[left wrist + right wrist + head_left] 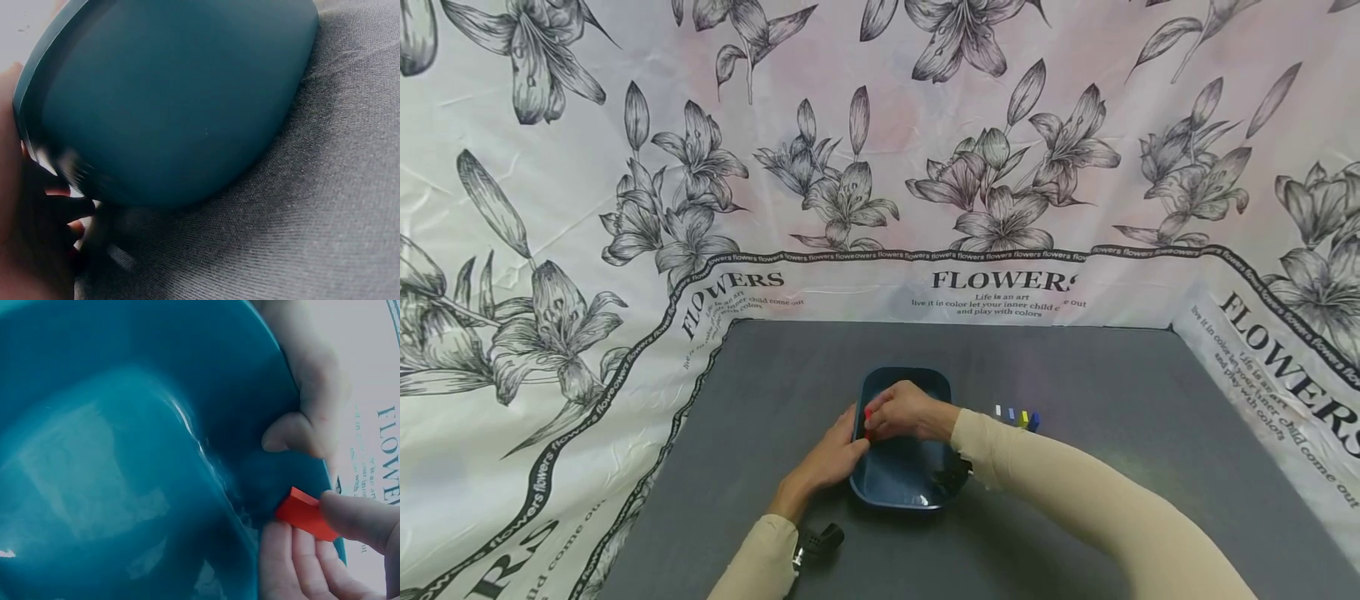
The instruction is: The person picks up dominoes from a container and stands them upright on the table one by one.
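Observation:
A blue plastic basin [898, 479] is in front of the person, its inside facing up in the head view. My left hand [831, 454] grips its left rim, with the thumb [284, 432] over the inner wall in the right wrist view. Over the basin's left side, my right hand [912, 412] pinches a small red rectangular block [305, 514] between thumb and fingers, close to the inner wall. The left wrist view shows the basin's outer side [181, 100] above the grey cloth; I cannot tell whether the whole basin is raised.
Right of the basin, several small pieces lie in a row: a white piece [997, 410], a light blue piece [1011, 414], a yellow piece [1024, 419] and a dark blue piece [1034, 422]. A flower-printed curtain [1000, 287] borders the grey table [760, 392].

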{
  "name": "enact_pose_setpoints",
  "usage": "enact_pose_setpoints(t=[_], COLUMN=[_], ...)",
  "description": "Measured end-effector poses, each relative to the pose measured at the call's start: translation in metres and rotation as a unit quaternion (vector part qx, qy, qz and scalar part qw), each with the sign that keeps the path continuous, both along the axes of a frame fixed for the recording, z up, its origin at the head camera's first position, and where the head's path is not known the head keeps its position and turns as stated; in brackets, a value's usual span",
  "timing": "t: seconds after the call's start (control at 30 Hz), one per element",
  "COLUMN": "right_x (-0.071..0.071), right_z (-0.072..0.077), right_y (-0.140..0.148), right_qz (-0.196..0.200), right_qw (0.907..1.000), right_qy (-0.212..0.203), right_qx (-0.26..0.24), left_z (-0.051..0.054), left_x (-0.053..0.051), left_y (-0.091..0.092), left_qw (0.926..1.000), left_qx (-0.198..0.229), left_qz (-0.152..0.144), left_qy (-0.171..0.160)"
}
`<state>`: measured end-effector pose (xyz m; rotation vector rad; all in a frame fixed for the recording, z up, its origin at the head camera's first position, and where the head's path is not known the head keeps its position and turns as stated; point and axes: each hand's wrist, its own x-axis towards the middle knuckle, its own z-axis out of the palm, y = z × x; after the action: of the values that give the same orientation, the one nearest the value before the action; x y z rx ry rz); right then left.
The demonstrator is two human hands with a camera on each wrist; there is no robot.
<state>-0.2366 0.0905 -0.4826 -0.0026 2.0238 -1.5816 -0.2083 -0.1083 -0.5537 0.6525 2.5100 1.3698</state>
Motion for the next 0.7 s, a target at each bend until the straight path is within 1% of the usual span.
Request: enact_pose_setpoints(t=[0.13,0.27,0.37,0.43,0.53,0.67,0.7], right_x=[0.005,0.010,0.016,0.021,0.029,0.039,0.041], right_z=[0.005,0.010,0.018,0.024,0.034,0.045,0.048], right_y=[0.007,0.014,0.020,0.024,0.031,0.044,0.047], right_qz=[0.012,0.027,0.033,0.038,0.049,0.068,0.073], right_qw=[0.9980,0.9911,0.9820,0.9760,0.9671,0.9564,0.9526], right_qy=[0.061,0.130,0.183,0.210,0.244,0.279,0.291], right_qx=[0.009,0.012,0.032,0.045,0.053,0.052,0.052], left_z=[0.000,0.001,0.002,0.001,0.001,0.001,0.001], left_x=[0.000,0.000,-0.001,-0.001,-0.001,-0.001,-0.001], left_y=[0.000,0.002,0.002,0.002,0.003,0.002,0.002], left_qw=[1.0000,0.9999,0.9999,0.9999,1.0000,1.0000,1.0000], left_qx=[0.001,0.010,0.010,0.007,0.002,0.004,0.006], left_qz=[0.000,0.003,0.006,0.007,0.007,0.001,0.001], left_qy=[-0.006,-0.005,-0.005,-0.006,-0.003,0.002,0.003])
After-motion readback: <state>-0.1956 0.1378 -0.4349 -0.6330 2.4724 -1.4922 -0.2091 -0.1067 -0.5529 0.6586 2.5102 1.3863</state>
